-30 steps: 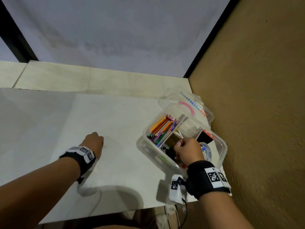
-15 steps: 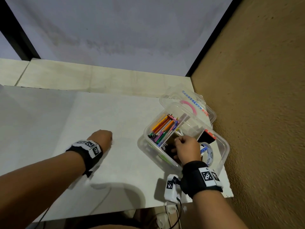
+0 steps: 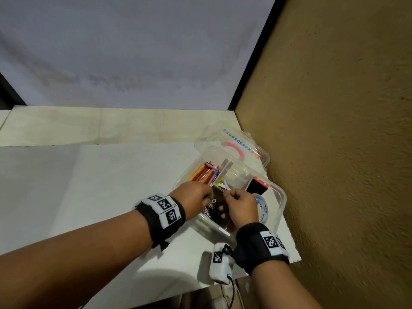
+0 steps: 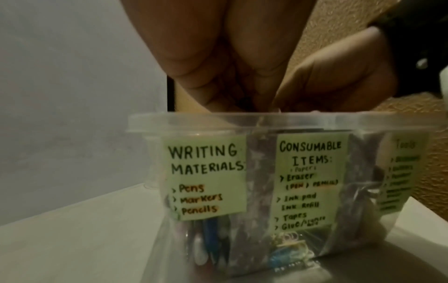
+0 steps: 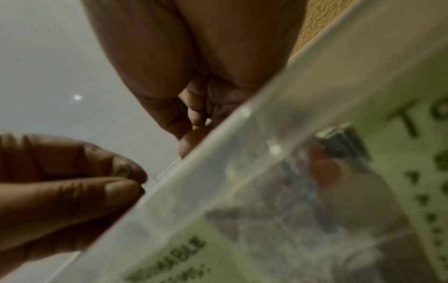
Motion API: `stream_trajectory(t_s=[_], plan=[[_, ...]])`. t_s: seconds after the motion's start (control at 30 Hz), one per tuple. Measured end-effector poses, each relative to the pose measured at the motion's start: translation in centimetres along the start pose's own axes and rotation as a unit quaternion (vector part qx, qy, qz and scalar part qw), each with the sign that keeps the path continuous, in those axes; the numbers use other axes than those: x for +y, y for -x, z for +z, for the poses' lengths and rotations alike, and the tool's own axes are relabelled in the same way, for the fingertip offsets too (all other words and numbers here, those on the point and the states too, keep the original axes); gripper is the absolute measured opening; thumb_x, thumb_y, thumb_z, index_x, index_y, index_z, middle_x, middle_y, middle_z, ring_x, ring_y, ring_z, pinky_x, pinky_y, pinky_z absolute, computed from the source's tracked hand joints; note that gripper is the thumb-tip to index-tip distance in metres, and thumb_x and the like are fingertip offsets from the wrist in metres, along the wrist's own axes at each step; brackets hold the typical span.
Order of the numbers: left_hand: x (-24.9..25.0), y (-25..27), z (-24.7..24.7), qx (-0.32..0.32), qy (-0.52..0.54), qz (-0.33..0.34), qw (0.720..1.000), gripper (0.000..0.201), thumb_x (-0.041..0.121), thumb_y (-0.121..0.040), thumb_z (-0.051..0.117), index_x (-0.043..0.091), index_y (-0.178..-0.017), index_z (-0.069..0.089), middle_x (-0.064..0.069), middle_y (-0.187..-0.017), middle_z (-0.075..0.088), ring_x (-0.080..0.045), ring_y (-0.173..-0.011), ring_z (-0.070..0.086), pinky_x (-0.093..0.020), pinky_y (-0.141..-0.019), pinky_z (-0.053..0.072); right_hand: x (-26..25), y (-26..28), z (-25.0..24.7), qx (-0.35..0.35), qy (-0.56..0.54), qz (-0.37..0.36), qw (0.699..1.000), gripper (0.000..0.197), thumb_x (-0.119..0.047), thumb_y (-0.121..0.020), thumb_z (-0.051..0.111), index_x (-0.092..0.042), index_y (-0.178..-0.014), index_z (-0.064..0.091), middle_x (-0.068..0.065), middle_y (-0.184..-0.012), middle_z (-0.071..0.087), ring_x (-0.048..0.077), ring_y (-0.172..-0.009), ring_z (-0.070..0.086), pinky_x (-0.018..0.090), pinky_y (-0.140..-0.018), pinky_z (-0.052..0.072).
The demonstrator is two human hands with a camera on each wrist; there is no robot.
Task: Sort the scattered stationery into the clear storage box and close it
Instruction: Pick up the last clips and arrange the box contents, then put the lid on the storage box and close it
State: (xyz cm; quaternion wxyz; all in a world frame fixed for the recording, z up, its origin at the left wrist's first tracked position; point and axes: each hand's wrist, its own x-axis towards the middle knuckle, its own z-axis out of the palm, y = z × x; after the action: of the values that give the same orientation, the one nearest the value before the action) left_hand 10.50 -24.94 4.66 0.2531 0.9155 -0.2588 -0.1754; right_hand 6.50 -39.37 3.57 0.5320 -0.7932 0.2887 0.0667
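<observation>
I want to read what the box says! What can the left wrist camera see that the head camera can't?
Only the left wrist view shows the green labels on the clear box's wall: "Writing Materials", "Consumable Items" and a blurry third.

Only the head view shows the box's lid lying behind it, the coloured pencils in one compartment and the tape roll.

Both show the clear box, the left hand and the right hand reaching in over its rim.
</observation>
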Motion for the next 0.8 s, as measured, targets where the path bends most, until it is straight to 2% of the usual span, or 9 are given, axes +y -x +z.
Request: stream_trajectory(t_s=[0.13, 0.23, 0.33, 0.4, 0.47, 0.53, 0.6, 0.67, 0.8], plan=[[-0.1, -1.0, 0.5, -0.036, -0.013, 0.020, 0.999, 0.031, 0.025, -0.094, 0.053, 0.020, -0.124, 0.061, -0.001, -0.121, 0.065, -0.017, -0.110, 0.060, -0.024, -0.092, 0.042, -0.1, -0.3, -1.3, 0.012, 0.005, -0.017, 1.000, 0.022, -0.016, -0.094, 0.052, -0.018, -0.074, 0.062, 0.006, -0.061, 0.062, 0.016, -0.051, 0.056, 0.033, -0.054, 0.049], [-0.4, -1.3, 0.6, -0.050, -0.026, 0.044, 0.997, 0.034, 0.029, -0.094, 0.054, 0.022, -0.126, 0.059, 0.001, -0.127, 0.062, -0.017, -0.117, 0.056, -0.028, -0.099, 0.041, 0.0, -1.2, -2.0, 0.040, 0.045, -0.037, 0.998, 0.018, -0.018, -0.091, 0.055, -0.017, -0.076, 0.065, 0.005, -0.069, 0.067, 0.019, -0.065, 0.063, 0.041, -0.071, 0.056], [-0.8, -0.4, 0.5, -0.122, -0.068, 0.090, 0.986, 0.049, 0.050, -0.087, 0.056, 0.025, -0.129, 0.055, 0.004, -0.141, 0.046, -0.015, -0.134, 0.037, -0.032, -0.109, 0.032, -0.3, -2.0, -3.5, 0.166, 0.105, -0.086, 0.977, 0.013, -0.018, -0.087, 0.056, -0.016, -0.089, 0.069, 0.005, -0.090, 0.070, 0.025, -0.090, 0.064, 0.038, -0.085, 0.052], [-1.4, 0.5, 0.4, -0.148, -0.106, 0.106, 0.978, 0.052, 0.055, -0.084, 0.057, 0.028, -0.129, 0.055, 0.008, -0.150, 0.031, -0.013, -0.139, 0.022, -0.032, -0.114, 0.024, -0.7, -2.6, -4.8, 0.214, 0.195, -0.087, 0.953, 0.028, -0.021, -0.085, 0.058, -0.016, -0.111, 0.066, 0.009, -0.116, 0.062, 0.029, -0.112, 0.051, 0.037, -0.095, 0.041], [-2.5, 1.2, 0.3, -0.139, -0.106, 0.108, 0.979, 0.044, 0.051, -0.086, 0.057, 0.029, -0.123, 0.060, 0.010, -0.151, 0.029, -0.011, -0.139, 0.020, -0.029, -0.114, 0.023, -0.7, -3.7, -5.6, 0.161, 0.253, 0.004, 0.954, 0.053, -0.029, -0.080, 0.060, -0.019, -0.132, 0.050, 0.009, -0.136, 0.046, 0.033, -0.126, 0.038, 0.044, -0.102, 0.035], [-3.5, 1.6, 0.2, -0.130, -0.087, 0.094, 0.983, 0.036, 0.047, -0.089, 0.055, 0.027, -0.118, 0.064, 0.013, -0.148, 0.033, -0.008, -0.137, 0.024, -0.026, -0.113, 0.027, -0.9, -4.8, -5.4, 0.098, 0.228, 0.039, 0.968, 0.068, -0.033, -0.072, 0.060, -0.018, -0.136, 0.042, 0.010, -0.138, 0.045, 0.035, -0.126, 0.040, 0.049, -0.101, 0.041], [-4.4, 1.8, 0.0, -0.123, -0.064, 0.071, 0.988, 0.034, 0.045, -0.089, 0.055, 0.025, -0.114, 0.067, 0.015, -0.147, 0.036, -0.006, -0.135, 0.030, -0.025, -0.111, 0.032, -1.4, -5.5, -4.6, 0.070, 0.241, 0.028, 0.968, 0.070, -0.029, -0.075, 0.061, -0.015, -0.139, 0.037, 0.013, -0.141, 0.041, 0.036, -0.129, 0.038, 0.051, -0.100, 0.042], [-5.4, 2.4, -0.5, -0.109, -0.049, 0.052, 0.991, 0.032, 0.044, -0.088, 0.057, 0.025, -0.112, 0.069, 0.015, -0.145, 0.038, -0.004, -0.131, 0.035, -0.023, -0.107, 0.036, -2.3, -6.1, -3.4, 0.052, 0.256, 0.006, 0.965, 0.070, -0.024, -0.082, 0.060, -0.011, -0.145, 0.030, 0.014, -0.147, 0.032, 0.034, -0.135, 0.030, 0.045, -0.107, 0.036], [-8.3, 4.2, -2.4, -0.073, -0.030, 0.007, 0.997, 0.029, 0.041, -0.087, 0.060, 0.025, -0.108, 0.071, 0.016, -0.143, 0.039, 0.000, -0.125, 0.039, -0.012, -0.097, 0.034, -4.4, -6.8, -1.0, -0.002, 0.215, -0.073, 0.974, 0.061, -0.018, -0.086, 0.059, -0.010, -0.142, 0.038, 0.012, -0.142, 0.045, 0.028, -0.131, 0.041, 0.030, -0.106, 0.035]])
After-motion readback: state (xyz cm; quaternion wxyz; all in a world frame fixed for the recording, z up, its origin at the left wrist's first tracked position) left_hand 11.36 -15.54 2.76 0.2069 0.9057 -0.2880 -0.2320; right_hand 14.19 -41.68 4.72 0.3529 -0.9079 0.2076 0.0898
